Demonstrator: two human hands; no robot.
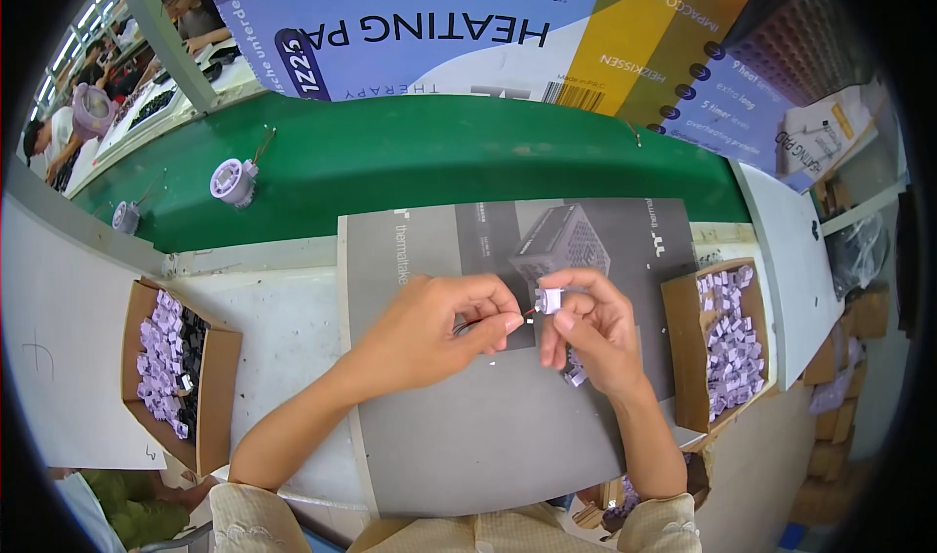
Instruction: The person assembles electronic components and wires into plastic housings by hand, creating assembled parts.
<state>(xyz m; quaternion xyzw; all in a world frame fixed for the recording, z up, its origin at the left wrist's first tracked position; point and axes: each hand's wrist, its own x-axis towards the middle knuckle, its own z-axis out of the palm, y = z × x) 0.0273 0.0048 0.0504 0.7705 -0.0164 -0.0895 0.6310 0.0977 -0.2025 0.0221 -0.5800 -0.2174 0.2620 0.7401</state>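
— Where are your hands?
— Both over the grey sheet point(508, 426) on the bench point(283, 328). Your right hand point(595, 333) pinches a small lilac part point(549, 300); your left hand point(444, 333) is closed on a thin piece at that part's left side.
— And the stock?
— A cardboard box of lilac parts point(727, 343) sits right of the sheet, another box point(176, 372) left of it. The green conveyor belt point(439, 153) lies beyond the sheet.

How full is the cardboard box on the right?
Largely full. The right box holds a heap of small lilac parts over most of its floor, reaching close to its walls. How deep the heap goes cannot be told.
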